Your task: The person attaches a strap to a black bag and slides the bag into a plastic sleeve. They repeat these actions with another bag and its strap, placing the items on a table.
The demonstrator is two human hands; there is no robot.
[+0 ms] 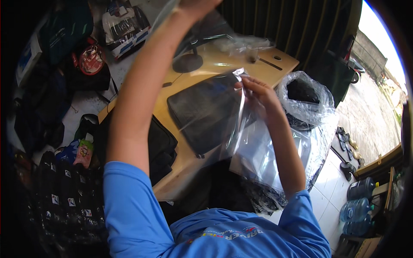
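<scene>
My right hand (261,91) pinches the edge of a clear plastic bag (236,133), whose film hangs down from the fingers. Under and beside this film, a flat black zippered case (200,109) lies on the light wooden table (269,71). My left arm reaches far forward. The left hand (198,6) is blurred and cut off by the top edge, so its fingers do not show. Thin clear film appears close to that hand, but whether it is held there is hidden.
Black folded bags (161,148) lie at the table's left. A stack of clear plastic packaging (271,155) and an open plastic sack (307,101) sit at the right. Wrapped black goods (64,202) crowd the left floor. Water bottles (356,210) and footwear (346,148) are right.
</scene>
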